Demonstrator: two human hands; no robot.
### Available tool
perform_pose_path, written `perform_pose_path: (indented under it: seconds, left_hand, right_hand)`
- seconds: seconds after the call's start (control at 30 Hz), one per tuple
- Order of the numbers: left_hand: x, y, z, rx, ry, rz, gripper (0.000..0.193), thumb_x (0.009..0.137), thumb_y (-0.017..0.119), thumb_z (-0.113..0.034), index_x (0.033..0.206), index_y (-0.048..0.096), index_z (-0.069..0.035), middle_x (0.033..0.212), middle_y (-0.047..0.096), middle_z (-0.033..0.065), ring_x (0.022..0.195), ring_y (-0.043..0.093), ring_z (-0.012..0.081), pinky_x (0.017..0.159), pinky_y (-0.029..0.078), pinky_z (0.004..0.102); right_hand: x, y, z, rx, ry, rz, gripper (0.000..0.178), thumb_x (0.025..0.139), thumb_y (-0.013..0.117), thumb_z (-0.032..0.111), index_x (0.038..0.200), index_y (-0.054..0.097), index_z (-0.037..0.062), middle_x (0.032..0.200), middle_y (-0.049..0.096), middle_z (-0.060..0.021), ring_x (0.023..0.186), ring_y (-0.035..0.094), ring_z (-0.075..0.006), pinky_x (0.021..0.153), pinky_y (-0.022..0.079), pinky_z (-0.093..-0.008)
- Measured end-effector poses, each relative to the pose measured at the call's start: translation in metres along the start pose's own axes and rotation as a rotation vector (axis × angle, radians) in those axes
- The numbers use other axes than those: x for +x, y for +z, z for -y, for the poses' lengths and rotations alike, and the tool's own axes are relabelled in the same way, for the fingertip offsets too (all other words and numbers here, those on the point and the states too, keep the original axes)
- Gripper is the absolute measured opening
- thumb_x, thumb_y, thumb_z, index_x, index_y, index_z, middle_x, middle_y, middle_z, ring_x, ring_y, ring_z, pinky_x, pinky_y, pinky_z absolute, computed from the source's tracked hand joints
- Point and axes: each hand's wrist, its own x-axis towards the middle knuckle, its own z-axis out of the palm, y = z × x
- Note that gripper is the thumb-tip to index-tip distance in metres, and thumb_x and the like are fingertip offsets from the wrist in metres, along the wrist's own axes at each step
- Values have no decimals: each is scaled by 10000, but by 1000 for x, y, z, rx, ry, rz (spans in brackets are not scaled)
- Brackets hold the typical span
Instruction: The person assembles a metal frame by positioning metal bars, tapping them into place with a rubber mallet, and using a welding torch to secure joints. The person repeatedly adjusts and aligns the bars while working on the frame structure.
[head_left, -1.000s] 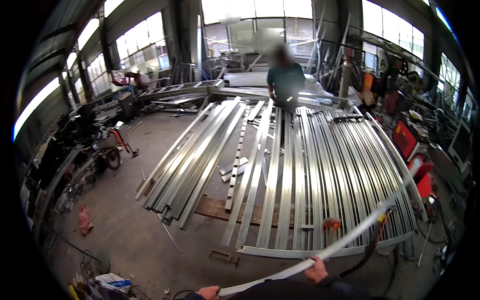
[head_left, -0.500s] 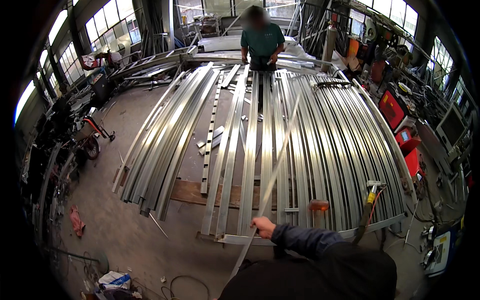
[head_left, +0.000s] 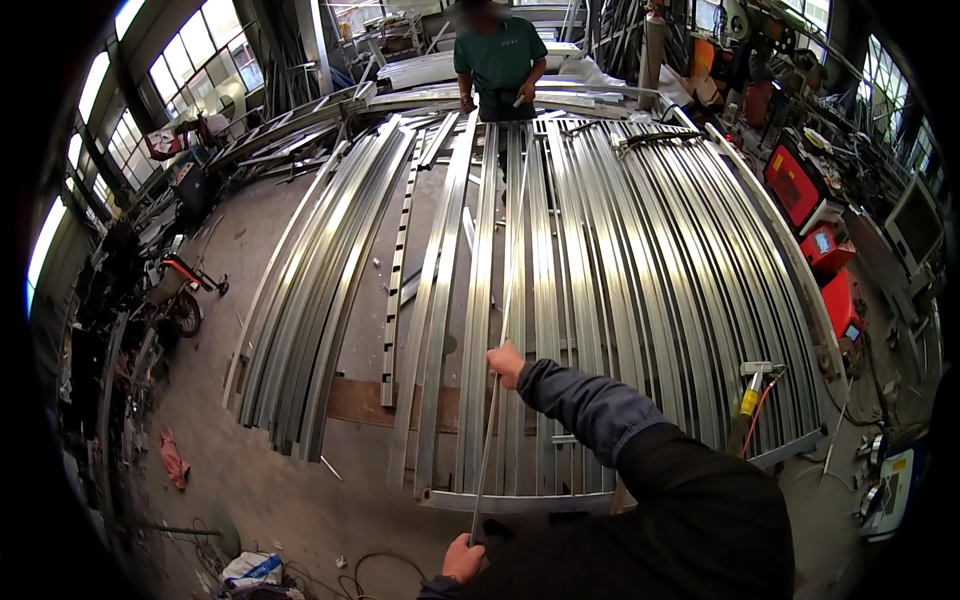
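A long thin metal strip (head_left: 486,455) runs away from me over the frame of metal profiles. My right hand (head_left: 507,364) is closed around it above the near part of the frame. Closer to me, my left hand (head_left: 463,560) grips the strip's near end, just off the frame's front edge. Beneath the strip, long silvery metal profiles (head_left: 475,370) lie side by side, pointing away from me. A crosspiece (head_left: 540,502) runs along their near ends. My right arm covers part of the profiles at the right.
Across the frame stands a person in a green shirt (head_left: 503,55). A stack of profiles (head_left: 330,290) lies left, beside a bar with square holes (head_left: 392,320). A yellow-gripped tool (head_left: 750,402) rests on the right side. Red machines (head_left: 825,250) stand far right; a cloth (head_left: 172,460) lies on the floor.
My right hand has moved forward and slightly left, and the strip's far end has swung left. My left hand has come into view on the near end. My arm now hides the mallet.
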Motion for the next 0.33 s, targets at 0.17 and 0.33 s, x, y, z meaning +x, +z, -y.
perform_pose_path:
  seconds: [0.17, 0.33]
  left_hand:
    - [10, -6, -9, -37, -58, -98, 344, 820, 667, -228, 1054, 728, 16, 937, 756, 192, 927, 732, 342, 851, 553, 431]
    - [20, 8, -54, -34, -160, -73, 422, 821, 665, -238, 1164, 738, -4, 1079, 773, 202, 1066, 732, 333, 958, 541, 429]
  right_hand:
    - [38, -33, 68, -450, -281, 63, 199, 905, 697, 133, 706, 690, 122, 728, 603, -81, 725, 613, -336, 773, 427, -509]
    - [52, -17, 40, -422, -163, 159, 177, 921, 703, 137, 750, 708, 92, 800, 645, -120, 788, 635, -347, 1038, 441, -582]
